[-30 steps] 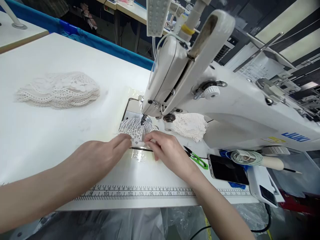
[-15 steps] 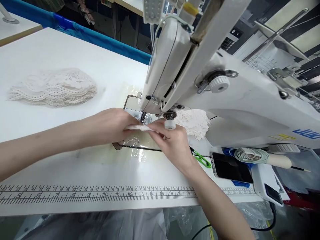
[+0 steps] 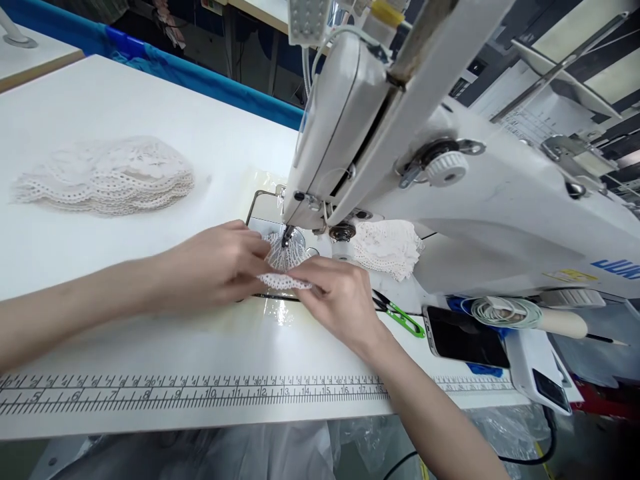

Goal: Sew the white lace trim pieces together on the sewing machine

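Observation:
A small piece of white eyelet lace point(image 3: 284, 281) is stretched between my two hands, just in front of the sewing machine's presser foot point(image 3: 287, 235). My left hand point(image 3: 227, 261) pinches its left end, slightly blurred. On the other end, the fingers of my right hand point(image 3: 340, 293) are closed. Gathered, see-through lace fabric spreads from my fingertips back under the foot; whether it is the same piece I cannot tell. The white sewing machine point(image 3: 345, 120) leans over the hands. Behind my right hand lies more white lace point(image 3: 387, 247) beside the needle area.
A stack of lace pieces point(image 3: 105, 177) lies on the white table at left. Green thread snips point(image 3: 405, 321), a black phone point(image 3: 465, 335) and a white device point(image 3: 537, 373) lie to the right. A printed ruler strip point(image 3: 210, 393) runs along the front edge.
Both hands have moved slightly toward me with the lace. Its scalloped edge has turned into view, and gathered lace now shows under the presser foot.

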The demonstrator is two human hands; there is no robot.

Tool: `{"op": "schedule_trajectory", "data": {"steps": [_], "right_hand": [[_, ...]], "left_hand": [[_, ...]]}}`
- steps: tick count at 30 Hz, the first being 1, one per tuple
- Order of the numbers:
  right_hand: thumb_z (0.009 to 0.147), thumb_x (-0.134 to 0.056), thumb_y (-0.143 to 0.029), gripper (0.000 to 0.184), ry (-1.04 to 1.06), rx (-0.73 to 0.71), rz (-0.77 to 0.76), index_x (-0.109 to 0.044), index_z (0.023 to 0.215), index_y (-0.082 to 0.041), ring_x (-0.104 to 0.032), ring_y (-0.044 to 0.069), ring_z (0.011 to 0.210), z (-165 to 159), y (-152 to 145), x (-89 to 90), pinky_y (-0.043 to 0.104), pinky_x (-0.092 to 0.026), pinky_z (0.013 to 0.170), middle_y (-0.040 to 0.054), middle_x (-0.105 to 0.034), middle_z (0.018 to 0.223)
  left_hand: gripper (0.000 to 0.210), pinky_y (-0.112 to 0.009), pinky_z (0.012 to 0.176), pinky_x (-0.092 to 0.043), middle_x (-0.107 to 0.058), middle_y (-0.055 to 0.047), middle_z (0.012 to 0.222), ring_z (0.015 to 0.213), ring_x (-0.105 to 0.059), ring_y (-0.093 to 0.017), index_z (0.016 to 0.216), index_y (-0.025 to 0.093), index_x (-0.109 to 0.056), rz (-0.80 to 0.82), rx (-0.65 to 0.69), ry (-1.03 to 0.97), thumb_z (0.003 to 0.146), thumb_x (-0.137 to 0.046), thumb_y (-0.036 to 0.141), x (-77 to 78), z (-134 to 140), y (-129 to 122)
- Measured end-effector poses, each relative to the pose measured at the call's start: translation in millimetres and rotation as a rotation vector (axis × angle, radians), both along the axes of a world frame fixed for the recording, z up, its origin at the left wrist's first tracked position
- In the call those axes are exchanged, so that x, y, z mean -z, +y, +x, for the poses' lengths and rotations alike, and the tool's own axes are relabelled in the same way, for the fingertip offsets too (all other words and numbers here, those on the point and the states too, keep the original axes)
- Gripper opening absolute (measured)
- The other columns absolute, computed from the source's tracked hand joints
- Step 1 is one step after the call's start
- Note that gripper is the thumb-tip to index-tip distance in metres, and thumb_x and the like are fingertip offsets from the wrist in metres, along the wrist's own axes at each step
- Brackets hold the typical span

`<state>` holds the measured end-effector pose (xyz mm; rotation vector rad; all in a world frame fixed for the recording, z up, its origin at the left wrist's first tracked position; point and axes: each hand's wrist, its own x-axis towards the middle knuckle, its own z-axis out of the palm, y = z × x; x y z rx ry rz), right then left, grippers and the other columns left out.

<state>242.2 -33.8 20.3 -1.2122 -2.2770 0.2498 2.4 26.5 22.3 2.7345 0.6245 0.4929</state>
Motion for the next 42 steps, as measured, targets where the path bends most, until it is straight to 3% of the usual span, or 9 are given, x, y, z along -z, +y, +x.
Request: {"op": "schedule_trajectory", "data": {"steps": [3,6,9,17,20,26,32,39,42], "right_hand": [[0.092,-0.065,-0.009,0.021,-0.143,-0.054,0.145,-0.081,0.091,-0.022,-0.072,0.021,0.092,0.4,-5.4,0.6,0.034,-0.053,0.079,0.0013,-0.083,0.109],[0.096,-0.063,-0.011,0.02,-0.193,-0.078,0.2,-0.079,0.093,-0.022,-0.073,0.021,0.102,-0.2,-8.1,0.7,0.036,-0.052,0.089,0.001,-0.083,0.111],[0.099,-0.059,-0.009,0.022,-0.168,-0.093,0.212,-0.078,0.096,-0.02,-0.074,0.018,0.102,-1.2,-8.5,0.1,0.033,-0.051,0.088,0.0005,-0.084,0.106],[0.098,-0.057,-0.006,0.023,-0.154,-0.093,0.231,-0.076,0.099,-0.019,-0.076,0.017,0.101,-2.9,-7.6,0.6,0.034,-0.05,0.085,-0.0001,-0.084,0.107],[0.096,-0.058,-0.006,0.022,-0.147,-0.082,0.234,-0.076,0.1,-0.018,-0.076,0.017,0.102,-3.0,-7.2,3.7,0.034,-0.05,0.087,0.0003,-0.083,0.108],[0.094,-0.054,-0.002,0.029,-0.163,-0.058,0.219,-0.077,0.102,-0.02,-0.077,0.019,0.102,-3.2,-3.3,7.6,0.035,-0.053,0.088,0.0017,-0.083,0.113],[0.093,-0.053,0.0,0.033,-0.167,-0.036,0.229,-0.077,0.104,-0.019,-0.077,0.02,0.105,-1.7,4.2,9.5,0.036,-0.055,0.095,0.0022,-0.083,0.113],[0.096,-0.053,-0.001,0.036,-0.203,0.046,0.207,-0.078,0.108,-0.025,-0.075,0.019,0.108,-3.1,13.2,14.0,0.038,-0.056,0.101,0.0002,-0.082,0.115],[0.097,-0.055,-0.003,0.034,-0.219,0.061,0.219,-0.078,0.109,-0.024,-0.075,0.02,0.107,-2.6,14.5,16.0,0.038,-0.057,0.099,0.0002,-0.082,0.116]], "left_hand": [[0.036,-0.04,0.095,-0.047,-0.074,-0.002,0.09,0.086,-0.064,-0.02,0.119,0.028,-0.075,0.395,-0.089,0.017,0.107,-0.041,0.02,16.7,-1.6,-23.4],[0.032,-0.04,0.109,-0.042,-0.077,-0.004,0.124,0.118,-0.065,-0.022,0.123,0.025,-0.072,0.53,-0.15,-0.006,0.105,-0.047,0.015,26.7,-3.1,-38.3],[0.036,-0.04,0.117,-0.039,-0.074,-0.006,0.134,0.13,-0.063,-0.022,0.131,0.023,-0.069,0.492,-0.15,0.0,0.104,-0.05,0.012,31.9,-4.4,-41.9],[0.035,-0.049,0.135,-0.019,-0.079,-0.009,0.124,0.119,-0.073,-0.02,0.126,0.021,-0.073,0.49,-0.143,-0.065,0.107,-0.044,0.015,34.0,-2.0,-35.2],[0.032,-0.053,0.136,-0.013,-0.078,-0.007,0.126,0.12,-0.073,-0.02,0.128,0.023,-0.072,0.469,-0.128,-0.054,0.106,-0.05,0.019,32.1,-2.2,-31.6],[0.034,-0.057,0.135,-0.012,-0.079,-0.005,0.125,0.123,-0.072,-0.022,0.133,0.024,-0.068,0.463,-0.133,-0.041,0.106,-0.047,0.019,32.5,-3.3,-22.6],[0.04,-0.063,0.134,-0.014,-0.076,-0.004,0.132,0.129,-0.069,-0.025,0.138,0.031,-0.066,0.335,-0.162,-0.085,0.103,-0.052,0.017,39.6,-0.8,-14.6],[0.039,-0.064,0.134,-0.013,-0.075,-0.005,0.135,0.13,-0.068,-0.026,0.138,0.03,-0.066,0.317,-0.163,-0.113,0.103,-0.052,0.019,40.4,-2.3,0.1],[0.038,-0.06,0.134,-0.011,-0.074,-0.001,0.135,0.133,-0.066,-0.024,0.14,0.03,-0.064,0.324,-0.132,-0.06,0.107,-0.047,0.026,38.0,-4.3,3.6]]}}
